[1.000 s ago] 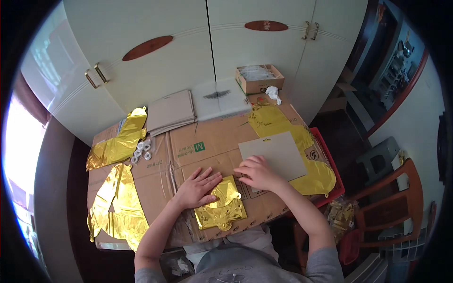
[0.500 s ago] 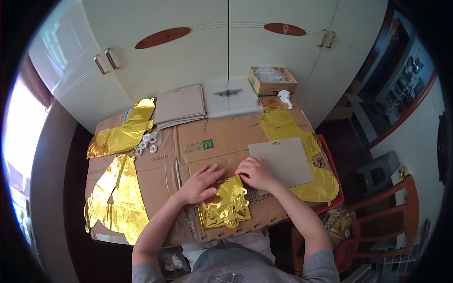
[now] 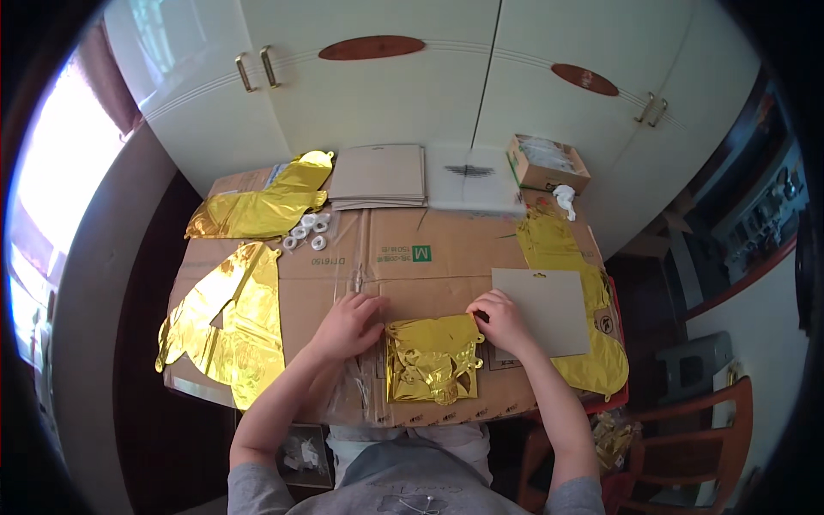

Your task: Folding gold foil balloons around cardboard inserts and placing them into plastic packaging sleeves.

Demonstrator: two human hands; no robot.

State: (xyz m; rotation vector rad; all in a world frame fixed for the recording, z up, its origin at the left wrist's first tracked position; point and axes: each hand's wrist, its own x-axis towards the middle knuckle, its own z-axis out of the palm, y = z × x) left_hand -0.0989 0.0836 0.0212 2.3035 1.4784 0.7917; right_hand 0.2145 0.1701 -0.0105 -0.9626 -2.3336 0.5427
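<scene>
A gold foil balloon (image 3: 433, 360), folded into a crinkled square with small tabs on its right edge, lies on the cardboard in front of me. At its upper right corner, my right hand (image 3: 502, 324) is closed, thumb and forefinger pinching the foil edge. My left hand (image 3: 350, 326) rests on the cardboard just left of the foil, fingers slightly apart and holding nothing. A grey-beige card (image 3: 542, 311) with a hanging hole lies beside my right hand, partly over another flat gold balloon (image 3: 592, 360).
Cardboard (image 3: 318, 266) covers the table. At left lie an A-shaped gold balloon (image 3: 257, 313), another gold balloon (image 3: 257, 209) and several white rolls (image 3: 306, 230). Farther back are stacked cards (image 3: 378, 176), a white sheet (image 3: 472, 193) and an open box (image 3: 549, 163). A wooden chair (image 3: 687, 421) stands at right.
My left hand has moved left, off the folded foil onto the cardboard. My right hand stays at the foil's upper right corner. The whole view has shifted as my head turned.
</scene>
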